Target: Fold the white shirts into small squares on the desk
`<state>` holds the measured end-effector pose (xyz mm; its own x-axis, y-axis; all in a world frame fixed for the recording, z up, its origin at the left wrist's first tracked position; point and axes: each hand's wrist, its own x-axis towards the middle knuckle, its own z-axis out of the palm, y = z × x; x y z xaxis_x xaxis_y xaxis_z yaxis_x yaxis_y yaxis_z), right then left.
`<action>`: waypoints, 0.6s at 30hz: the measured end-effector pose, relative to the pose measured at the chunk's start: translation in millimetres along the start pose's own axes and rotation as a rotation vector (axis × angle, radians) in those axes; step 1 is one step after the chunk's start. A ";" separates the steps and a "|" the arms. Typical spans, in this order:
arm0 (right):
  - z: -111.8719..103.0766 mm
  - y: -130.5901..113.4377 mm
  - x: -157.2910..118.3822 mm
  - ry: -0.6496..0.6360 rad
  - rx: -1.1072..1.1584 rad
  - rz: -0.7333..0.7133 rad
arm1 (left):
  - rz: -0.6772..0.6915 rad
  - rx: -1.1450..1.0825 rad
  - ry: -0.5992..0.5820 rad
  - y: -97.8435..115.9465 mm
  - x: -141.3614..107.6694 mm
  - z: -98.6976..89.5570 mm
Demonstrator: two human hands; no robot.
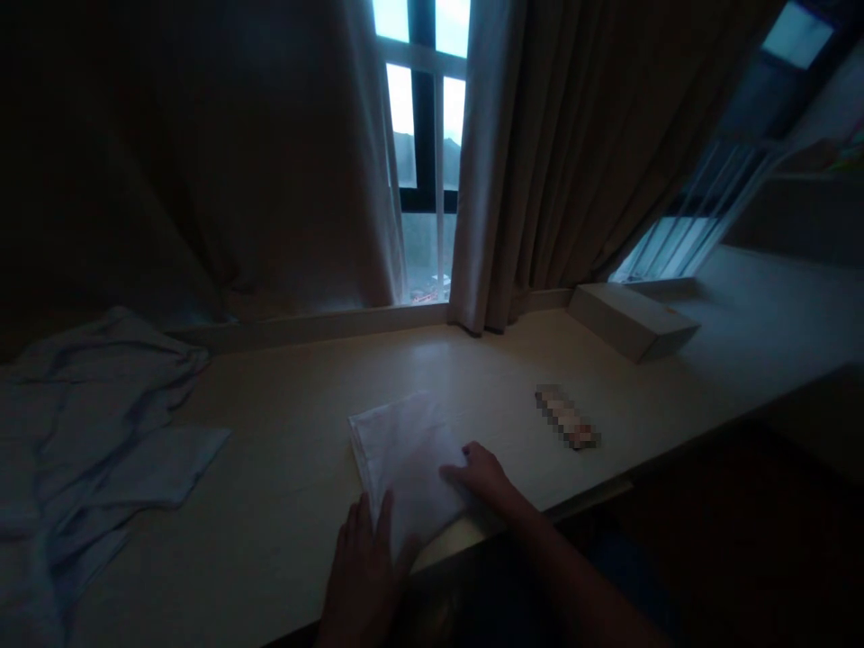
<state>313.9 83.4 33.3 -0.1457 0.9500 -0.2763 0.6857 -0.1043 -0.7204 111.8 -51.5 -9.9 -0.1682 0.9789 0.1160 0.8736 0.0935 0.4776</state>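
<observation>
While the left hand [361, 556] rests at its seven o'clock, fingers stretched and not grasping, the white cloth [413, 454] lies on the table [283, 468], close to the table's near edge. At its three o'clock, the right hand [484, 477] touches it with the thumb; whether these fingers grip, I cannot tell. The cloth looks folded, four-sided, with layered edges toward ten o'clock.

You have two hands, your left hand [361, 562] and your right hand [484, 477], at one folded cloth [411, 459], with one fabric heap [121, 387] left of them, one pixelated item [565, 416] and one box [625, 317] to their right, on one bench [276, 432].
</observation>
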 end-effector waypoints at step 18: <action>-2.0 25.9 -55.3 -0.101 0.578 0.151 | -0.522 -0.555 -0.198 5.0 -25.8 -20.4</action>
<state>341.1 28.7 31.2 -0.1629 0.8825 -0.4413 0.2094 -0.4062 -0.8895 111.3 -80.0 7.3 -0.3638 0.8525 -0.3755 0.3391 0.4966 0.7990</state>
